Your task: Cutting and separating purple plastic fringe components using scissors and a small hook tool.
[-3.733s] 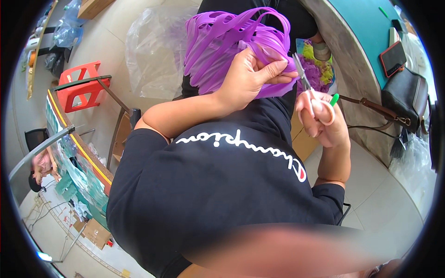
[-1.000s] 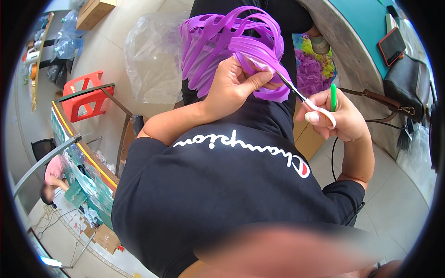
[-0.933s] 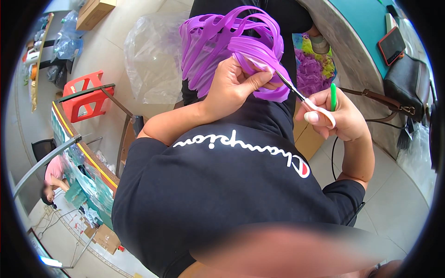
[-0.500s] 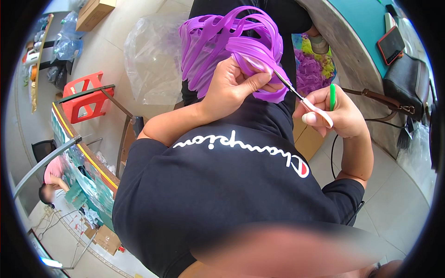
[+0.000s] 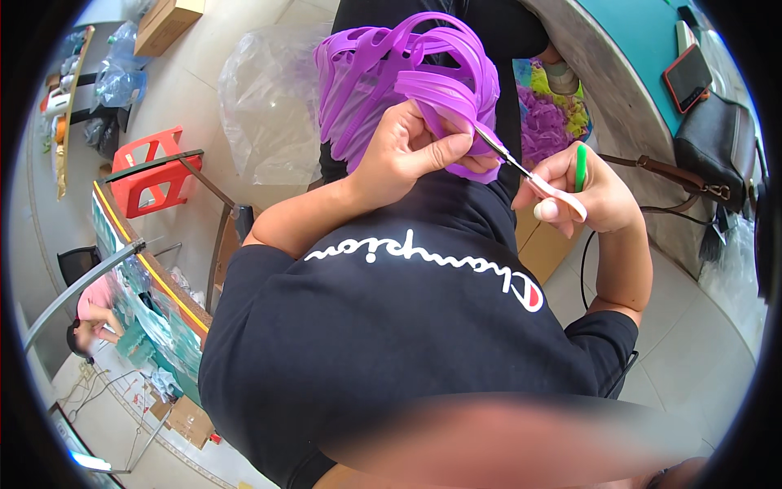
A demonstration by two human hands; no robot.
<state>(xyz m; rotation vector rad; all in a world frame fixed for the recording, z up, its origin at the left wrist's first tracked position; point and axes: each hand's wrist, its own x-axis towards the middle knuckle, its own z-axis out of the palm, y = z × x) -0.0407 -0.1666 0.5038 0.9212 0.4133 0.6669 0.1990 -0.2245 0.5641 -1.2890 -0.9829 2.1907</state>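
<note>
A pile of purple rubbery strap pieces (image 5: 350, 90) with looped openings lies across my lap. My left hand (image 5: 415, 151) is closed, pinching one purple strap piece (image 5: 444, 94) between thumb and fingers in front of the pile. From the right, my right hand (image 5: 582, 191) grips a pair of scissors (image 5: 515, 161) with a green ring on one handle and a pale pink covering on the other. The scissor blades reach to the edge of the strap piece beside my left fingertips. The blade tips are partly hidden by the purple material.
Beyond my right hand, a container holds purple and yellow scraps (image 5: 546, 118). A teal tabletop (image 5: 635, 49) carries a black bag (image 5: 715, 134) at right. On the floor at left lie a clear plastic bag (image 5: 265, 106) and a red stool (image 5: 151, 167). Another person (image 5: 96, 314) sits far left.
The scissor blades have shifted slightly left along the strap piece's edge. My left hand keeps its pinch with little movement. The far-left person's arms have moved a little.
</note>
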